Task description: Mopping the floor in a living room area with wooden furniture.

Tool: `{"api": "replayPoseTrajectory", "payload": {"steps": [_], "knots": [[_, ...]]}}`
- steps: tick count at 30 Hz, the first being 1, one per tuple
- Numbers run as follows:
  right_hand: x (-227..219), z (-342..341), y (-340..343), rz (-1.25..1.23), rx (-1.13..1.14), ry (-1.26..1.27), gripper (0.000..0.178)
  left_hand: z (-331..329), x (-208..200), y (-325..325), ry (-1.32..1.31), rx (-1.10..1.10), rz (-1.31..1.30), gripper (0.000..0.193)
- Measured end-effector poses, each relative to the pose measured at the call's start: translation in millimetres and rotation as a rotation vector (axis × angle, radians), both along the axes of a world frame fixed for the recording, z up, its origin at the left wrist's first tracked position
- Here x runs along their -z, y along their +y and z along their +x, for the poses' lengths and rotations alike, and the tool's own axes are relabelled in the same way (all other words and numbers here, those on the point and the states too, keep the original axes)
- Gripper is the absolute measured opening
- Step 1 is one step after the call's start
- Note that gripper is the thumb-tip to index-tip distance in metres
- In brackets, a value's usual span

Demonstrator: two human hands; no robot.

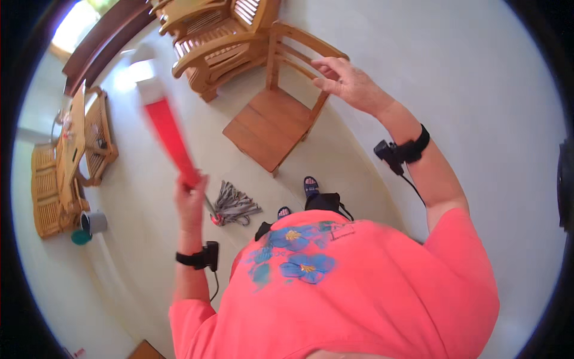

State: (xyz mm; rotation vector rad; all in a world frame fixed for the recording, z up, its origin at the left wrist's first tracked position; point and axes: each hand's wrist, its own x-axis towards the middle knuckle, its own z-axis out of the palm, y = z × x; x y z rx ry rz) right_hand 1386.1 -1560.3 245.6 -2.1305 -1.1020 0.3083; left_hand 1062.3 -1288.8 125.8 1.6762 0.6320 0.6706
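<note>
My left hand (190,197) is closed around the handle of a mop, just below a thick red sleeve with a pale top end. That upper part of the mop (167,131) rises toward the camera and is blurred. Below the hand, a thin shaft runs to the mop head (235,204), whose grey strands lie spread on the floor by my feet. My right hand (353,87) is raised by the backrest of a wooden chair (270,122), fingers apart and slightly bent, holding nothing. Whether its fingertips touch the chair's frame I cannot tell.
A slatted wooden armchair (224,45) stands behind the chair. Along the left are a wooden bench (51,191) and a low table (73,134). A grey bucket (95,222) stands near them, beside a green round thing (81,237). The wall (478,107) runs along the right.
</note>
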Motion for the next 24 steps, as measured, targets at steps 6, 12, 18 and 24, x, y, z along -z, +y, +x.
{"api": "replayPoseTrajectory", "payload": {"steps": [6,12,18,24], "knots": [[132.3,110.8,-31.5,-0.144,0.306,-0.534,0.064,-107.4,-9.8,37.0,-0.069,-0.565,0.105,0.011],[154.5,145.5,-39.7,-0.242,0.309,-0.287,0.054,-192.5,5.8,4.7,-0.269,-0.839,0.223,0.006],[154.0,155.2,-53.0,-0.231,0.163,0.125,0.033,-229.7,4.1,-22.6,-0.275,-0.899,0.269,0.008],[163.6,149.4,-53.8,-0.209,0.107,0.538,0.036,-212.2,3.9,-21.4,-0.233,-0.953,0.289,0.01]]}}
